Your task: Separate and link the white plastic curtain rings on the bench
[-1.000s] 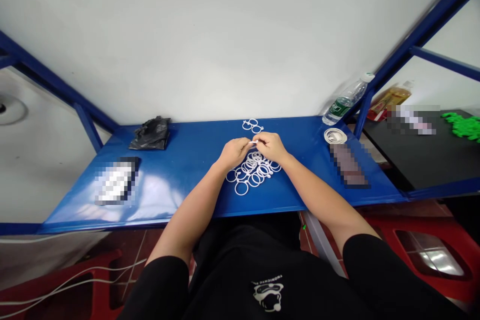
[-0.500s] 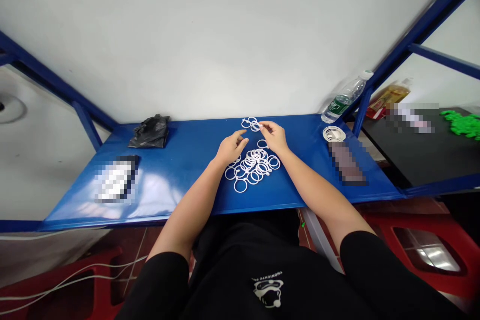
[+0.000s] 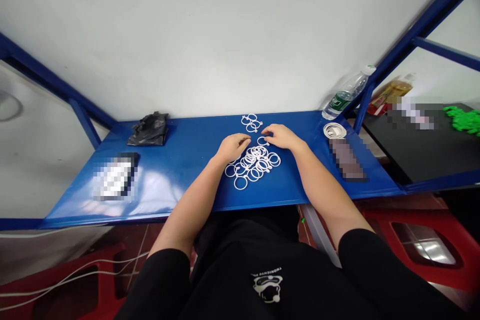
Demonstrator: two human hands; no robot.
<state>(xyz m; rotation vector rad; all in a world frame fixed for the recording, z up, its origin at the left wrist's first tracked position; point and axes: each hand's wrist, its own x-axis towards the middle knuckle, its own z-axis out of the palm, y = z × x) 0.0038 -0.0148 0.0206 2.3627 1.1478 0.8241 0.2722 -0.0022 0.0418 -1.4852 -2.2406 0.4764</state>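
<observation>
Glossy blue metal shelf (image 3: 180, 180), thin white plastic rings (image 3: 253, 164) beside left hand (image 3: 233, 147) and right hand (image 3: 282, 136), fingers (image 3: 270, 130) together.

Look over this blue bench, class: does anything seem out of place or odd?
A small cluster of white plastic rings lies oddly apart from the main heap of rings, near the far edge of the blue metal bench.
</observation>
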